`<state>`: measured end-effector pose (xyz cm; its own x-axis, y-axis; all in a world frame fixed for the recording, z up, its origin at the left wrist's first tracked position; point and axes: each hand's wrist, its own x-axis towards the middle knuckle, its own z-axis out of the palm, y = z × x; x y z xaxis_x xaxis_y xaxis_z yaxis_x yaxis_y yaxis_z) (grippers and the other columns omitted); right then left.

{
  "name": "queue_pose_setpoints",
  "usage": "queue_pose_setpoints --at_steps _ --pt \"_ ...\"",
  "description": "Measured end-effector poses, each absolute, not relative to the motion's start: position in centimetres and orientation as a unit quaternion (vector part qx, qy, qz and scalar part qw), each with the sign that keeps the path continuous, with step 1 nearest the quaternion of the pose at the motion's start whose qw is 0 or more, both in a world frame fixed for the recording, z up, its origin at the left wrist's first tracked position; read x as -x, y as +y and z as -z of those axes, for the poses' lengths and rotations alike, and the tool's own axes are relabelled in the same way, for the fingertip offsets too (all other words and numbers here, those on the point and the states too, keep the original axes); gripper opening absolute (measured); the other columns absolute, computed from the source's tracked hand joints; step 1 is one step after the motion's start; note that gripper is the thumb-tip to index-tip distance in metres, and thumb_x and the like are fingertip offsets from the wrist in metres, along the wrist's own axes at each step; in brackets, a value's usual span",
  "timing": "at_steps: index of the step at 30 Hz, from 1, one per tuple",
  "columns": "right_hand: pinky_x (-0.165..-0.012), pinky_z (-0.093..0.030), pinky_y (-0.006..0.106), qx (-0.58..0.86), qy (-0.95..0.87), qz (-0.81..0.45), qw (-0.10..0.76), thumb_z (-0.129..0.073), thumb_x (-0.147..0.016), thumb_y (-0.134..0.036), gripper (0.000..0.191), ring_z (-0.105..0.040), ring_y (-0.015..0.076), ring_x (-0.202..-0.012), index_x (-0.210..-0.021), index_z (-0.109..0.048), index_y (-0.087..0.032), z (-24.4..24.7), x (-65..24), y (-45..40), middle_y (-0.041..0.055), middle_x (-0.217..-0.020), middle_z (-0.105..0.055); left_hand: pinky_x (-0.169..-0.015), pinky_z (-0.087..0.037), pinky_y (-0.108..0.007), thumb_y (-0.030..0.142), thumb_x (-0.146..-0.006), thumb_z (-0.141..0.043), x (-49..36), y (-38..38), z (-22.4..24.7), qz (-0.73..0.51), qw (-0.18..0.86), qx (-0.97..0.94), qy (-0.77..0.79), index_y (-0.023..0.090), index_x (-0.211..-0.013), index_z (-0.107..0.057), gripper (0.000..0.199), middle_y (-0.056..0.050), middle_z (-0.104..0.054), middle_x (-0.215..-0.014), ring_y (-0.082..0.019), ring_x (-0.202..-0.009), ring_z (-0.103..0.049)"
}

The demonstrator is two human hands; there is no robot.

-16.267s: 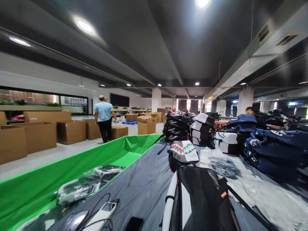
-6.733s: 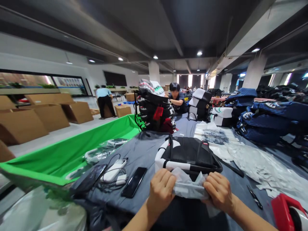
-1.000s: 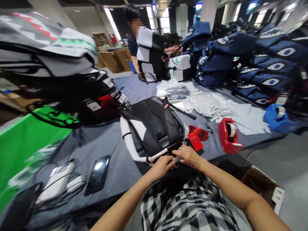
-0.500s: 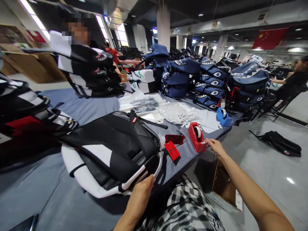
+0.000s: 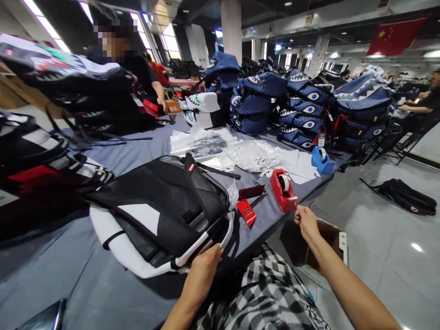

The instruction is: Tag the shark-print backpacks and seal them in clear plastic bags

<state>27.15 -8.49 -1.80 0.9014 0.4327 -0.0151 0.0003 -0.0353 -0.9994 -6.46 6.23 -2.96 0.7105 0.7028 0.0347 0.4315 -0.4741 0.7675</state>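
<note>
The left hand (image 5: 203, 271) clamps pale wrapping (image 5: 227, 232); the right grip (image 5: 307, 222) seemingly pinches tape (image 5: 284, 182).

Wears a checked garment (image 5: 271, 288) in black and white, with greyish squares between, loose and creased into soft folds, with the grid bent out of line along them. Bears finer dark marks (image 5: 314, 321) toward the garment's lower right — too small to make out. Leaves left hand (image 5: 203, 269) and right hand (image 5: 307, 223) bare, along with left forearm (image 5: 180, 314) and right forearm (image 5: 350, 282) as far as visible — smooth in outline, narrowing toward the hands.
</note>
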Motion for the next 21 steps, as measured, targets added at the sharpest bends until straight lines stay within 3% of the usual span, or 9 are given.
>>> queue_pose_setpoints --at_steps 4,9,14,18,21 --pt "-0.042 -0.026 0.022 0.635 -0.149 -0.292 0.699 -0.065 -0.058 -0.080 0.062 -0.036 0.0105 -0.048 -0.068 -0.037 -0.025 4.4 -19.9 -6.0 -0.0061 -0.055 -0.040 -0.068 -0.049 -0.027 0.049 -0.094 -0.041 6.5 6.3 1.8 -0.148 0.411 -0.829 0.348 0.020 -0.090 -0.065 0.037 -0.004 -0.070 -0.074 -0.020 -0.072 -0.069" --pt "-0.046 -0.030 0.022 0.500 -0.255 -0.530 0.636 -0.067 -0.076 -0.068 0.050 -0.036 0.0084 -0.047 -0.078 -0.045 -0.022 4.9 -10.2 -4.3 -0.0071 -0.055 -0.045 -0.064 -0.043 -0.026 0.058 -0.083 -0.062 6.2 5.6 -0.8 -0.105 0.367 -0.853 0.356 0.017 -0.088 -0.068 0.042 -0.002 -0.066 -0.075 -0.018 -0.068 -0.062" --pt "-0.050 -0.034 0.021 0.496 -0.330 -0.537 0.598 -0.064 -0.076 -0.072 0.054 -0.042 0.0081 -0.050 -0.079 -0.047 -0.022 6.4 -7.7 -2.5 -0.0073 -0.058 -0.050 -0.062 -0.041 -0.025 0.066 -0.069 -0.074 5.9 5.1 -1.4 -0.110 0.389 -0.838 0.368 0.015 -0.084 -0.066 0.053 -0.002 -0.064 -0.075 -0.017 -0.068 -0.060" --pt "-0.042 -0.030 0.019 0.507 -0.342 -0.537 0.581 -0.059 -0.077 -0.076 0.056 -0.037 0.0063 -0.043 -0.078 -0.044 -0.022 7.9 -7.7 -1.5 -0.0085 -0.057 -0.049 -0.060 -0.038 -0.025 0.057 -0.088 -0.055 5.8 5.0 -0.7 -0.137 0.368 -0.833 0.391 0.016 -0.080 -0.064 0.043 -0.001 -0.060 -0.068 -0.014 -0.062 -0.056" --pt "-0.039 -0.032 0.018 0.508 -0.354 -0.538 0.572 -0.057 -0.079 -0.072 0.051 -0.042 0.0070 -0.045 -0.081 -0.044 -0.023 8.4 -7.7 -1.6 -0.0073 -0.061 -0.052 -0.061 -0.039 -0.025 0.047 -0.096 -0.041 5.8 5.2 -0.3 -0.148 0.404 -0.816 0.386 0.018 -0.078 -0.061 0.039 -0.001 -0.060 -0.066 -0.014 -0.061 -0.058"
